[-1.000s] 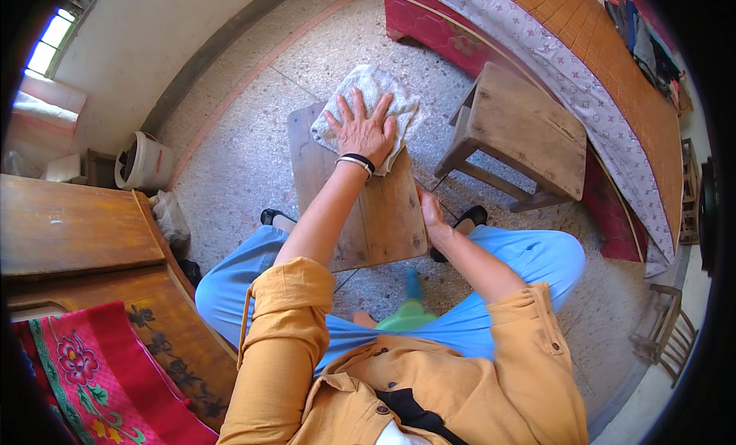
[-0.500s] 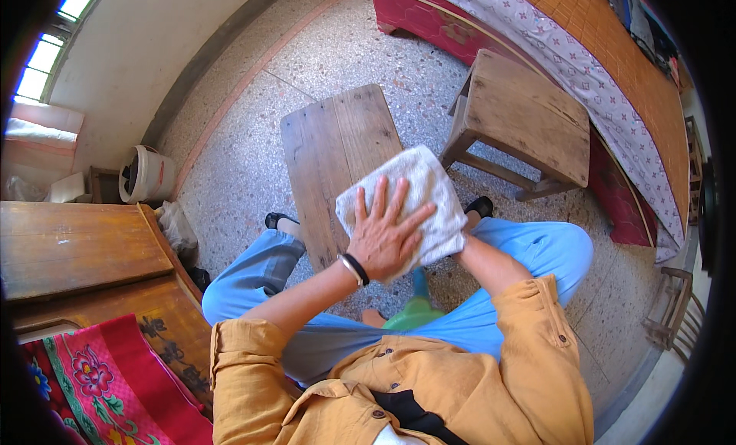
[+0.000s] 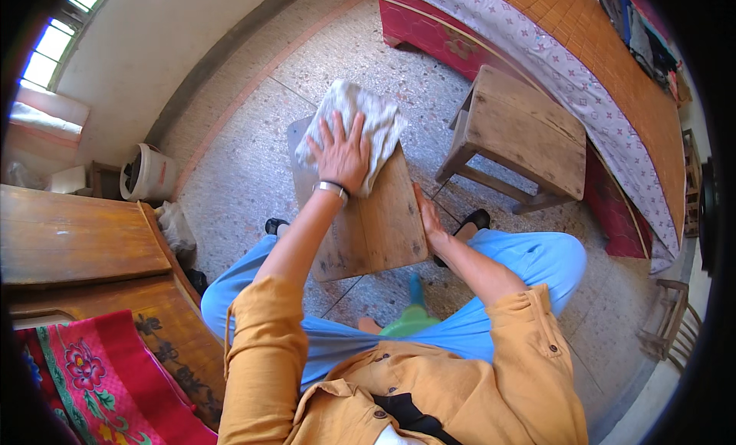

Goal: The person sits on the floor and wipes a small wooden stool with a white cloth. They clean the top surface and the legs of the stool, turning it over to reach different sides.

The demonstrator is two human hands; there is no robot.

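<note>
A crumpled white-grey cloth (image 3: 339,104) lies over the far end of a small wooden stool (image 3: 373,226). My left hand (image 3: 342,152) presses flat on the cloth, palm down and fingers spread, with bracelets at the wrist. My right hand (image 3: 431,215) rests against the right edge of the stool top, its fingers stretched along the side; part of them is hidden by the edge. The stool stands between my knees, its plank top bare at the near end.
A second wooden stool (image 3: 521,127) stands to the right, beside a bed with a red side panel (image 3: 437,31). A wooden cabinet (image 3: 84,246) with a red floral cloth (image 3: 115,368) is at left. Behind it sits a white bucket (image 3: 156,175). Something green (image 3: 412,322) is below me.
The cloth, gathered between both hands near me, is now laid on the stool's far end under my left hand. My right hand has come off it to the stool's right edge.
</note>
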